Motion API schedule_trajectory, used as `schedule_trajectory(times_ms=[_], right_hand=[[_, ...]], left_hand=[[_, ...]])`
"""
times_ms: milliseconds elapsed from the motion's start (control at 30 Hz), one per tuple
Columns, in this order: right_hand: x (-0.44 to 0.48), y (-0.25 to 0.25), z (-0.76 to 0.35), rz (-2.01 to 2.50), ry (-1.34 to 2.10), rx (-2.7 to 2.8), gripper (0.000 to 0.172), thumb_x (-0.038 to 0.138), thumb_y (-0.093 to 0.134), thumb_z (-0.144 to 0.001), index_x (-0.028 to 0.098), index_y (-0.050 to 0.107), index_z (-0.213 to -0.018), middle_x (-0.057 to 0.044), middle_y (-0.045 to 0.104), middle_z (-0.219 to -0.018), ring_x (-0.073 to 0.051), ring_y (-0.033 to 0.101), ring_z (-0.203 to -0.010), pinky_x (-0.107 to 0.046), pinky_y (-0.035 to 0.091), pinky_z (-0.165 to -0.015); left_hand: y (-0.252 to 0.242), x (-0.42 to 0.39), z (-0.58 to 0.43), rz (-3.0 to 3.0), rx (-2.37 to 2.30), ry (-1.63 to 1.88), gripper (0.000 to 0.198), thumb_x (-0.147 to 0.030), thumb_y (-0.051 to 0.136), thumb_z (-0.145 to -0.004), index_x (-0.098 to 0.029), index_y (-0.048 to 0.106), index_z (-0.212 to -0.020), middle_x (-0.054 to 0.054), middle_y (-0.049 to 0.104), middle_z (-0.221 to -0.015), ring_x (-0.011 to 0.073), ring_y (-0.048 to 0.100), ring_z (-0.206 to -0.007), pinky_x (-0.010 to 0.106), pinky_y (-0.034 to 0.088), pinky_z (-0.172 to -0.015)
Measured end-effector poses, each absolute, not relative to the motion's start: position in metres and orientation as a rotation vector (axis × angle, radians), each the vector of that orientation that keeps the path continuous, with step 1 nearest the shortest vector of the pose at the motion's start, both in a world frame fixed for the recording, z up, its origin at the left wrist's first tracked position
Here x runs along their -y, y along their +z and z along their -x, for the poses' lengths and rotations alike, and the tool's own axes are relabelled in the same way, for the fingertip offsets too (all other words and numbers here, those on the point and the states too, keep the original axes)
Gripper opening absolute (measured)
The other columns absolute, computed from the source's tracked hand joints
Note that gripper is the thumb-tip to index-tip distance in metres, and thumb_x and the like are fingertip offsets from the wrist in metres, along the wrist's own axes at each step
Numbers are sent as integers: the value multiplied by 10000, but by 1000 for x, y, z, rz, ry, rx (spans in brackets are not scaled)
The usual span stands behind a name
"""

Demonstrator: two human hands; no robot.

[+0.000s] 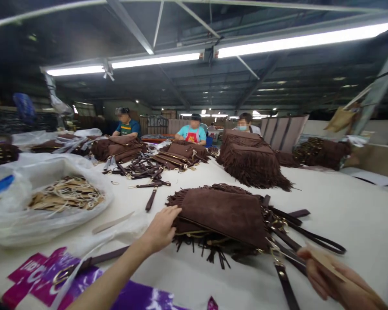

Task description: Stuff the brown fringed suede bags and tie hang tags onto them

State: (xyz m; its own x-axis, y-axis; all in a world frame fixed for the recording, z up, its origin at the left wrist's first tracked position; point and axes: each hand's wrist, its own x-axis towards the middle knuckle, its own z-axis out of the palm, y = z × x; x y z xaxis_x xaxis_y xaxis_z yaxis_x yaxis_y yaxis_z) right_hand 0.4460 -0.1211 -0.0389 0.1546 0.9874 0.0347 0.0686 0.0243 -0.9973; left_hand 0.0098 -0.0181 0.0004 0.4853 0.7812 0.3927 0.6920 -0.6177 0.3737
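A stack of dark brown suede fringed pouches (226, 215) lies on the white table before me. My left hand (161, 228) rests at the left edge of the top pouch, fingers laid on its corner and thumb lower down. Wrist straps with gold clasps (280, 254) spill from the stack's right side. Beside these straps, my right hand (336, 275) is closed around a tan card tag (326, 262), slightly blurred. Similar tan tags with white strings (67, 193) fill a clear plastic bag (9, 215) at the left.
Loose brown straps (142, 168) and further pouch piles (248, 155) lie across the table. Purple printed plastic (126, 292) and a strap with a gold ring (100, 258) are near my left forearm. Several people (192, 131) sit at the far side.
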Motion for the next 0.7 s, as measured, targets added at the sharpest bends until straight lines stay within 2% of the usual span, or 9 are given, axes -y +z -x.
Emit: schedule_trajectory(times_ms=[67, 133, 200, 233, 400, 567, 633, 700], right_hand=[[137, -20, -420, 1187, 1115, 1030, 484, 673, 625, -771, 199, 641, -865, 51, 398, -486, -107, 366, -405, -244, 292, -411], [145, 1, -396, 1085, 1167, 1031, 462, 647, 626, -795, 187, 610, -835, 73, 369, -480, -82, 352, -402, -215, 270, -411], [148, 18, -381, 1044, 1181, 1090, 445, 620, 625, -819, 176, 597, -833, 74, 394, -480, -70, 370, -407, -201, 273, -421], [148, 24, -377, 1039, 1178, 1118, 443, 613, 619, -829, 172, 593, -831, 72, 410, -479, -68, 381, -409, -198, 276, -425], [154, 30, -374, 1043, 1094, 1126, 477, 636, 584, -841, 159, 602, -835, 31, 512, -557, -60, 406, -421, -189, 265, -415], [160, 9, -375, 1083, 1036, 1048, 492, 653, 578, -827, 165, 639, -823, -10, 577, -647, -49, 391, -400, -191, 289, -392], [159, -1, -379, 1141, 984, 1025, 529, 692, 593, -787, 176, 650, -887, -42, 619, -703, -65, 417, -403, -194, 316, -362], [154, -10, -382, 1277, 916, 991, 637, 748, 603, -727, 212, 612, -1072, -81, 665, -811, -94, 456, -388, -198, 313, -294]], left_hand=[[-3, 23, -24, -2602, -1215, 846, 514, -33, 463, -728, -158, 579, -1213, 151, 568, -1284, 296, 488, -1201, 477, 389, -1033], [0, 35, -51, -2625, -1105, 845, 323, -83, 426, -808, -172, 652, -1021, 131, 645, -1069, 273, 566, -1014, 409, 453, -890], [4, 52, -83, -2592, -975, 752, 245, -161, 418, -870, -189, 657, -822, 95, 655, -853, 236, 591, -818, 340, 449, -737], [6, 60, -101, -2559, -934, 705, 230, -204, 441, -880, -193, 649, -782, 85, 654, -805, 228, 594, -769, 324, 432, -698], [-5, 83, -179, -2304, -1062, 706, 176, -327, 573, -817, -173, 645, -865, 102, 686, -871, 272, 615, -818, 337, 400, -713], [-24, 80, -221, -1689, -1036, 765, 208, -288, 504, -821, -132, 638, -853, 69, 666, -764, 182, 573, -649, 269, 390, -588], [-26, 84, -226, -1640, -1013, 747, 292, -287, 421, -854, -125, 663, -846, 87, 675, -729, 182, 575, -606, 280, 390, -559], [-26, 90, -230, -1802, -1033, 693, 361, -324, 395, -863, -136, 701, -832, 137, 703, -760, 229, 621, -672, 328, 408, -598]])
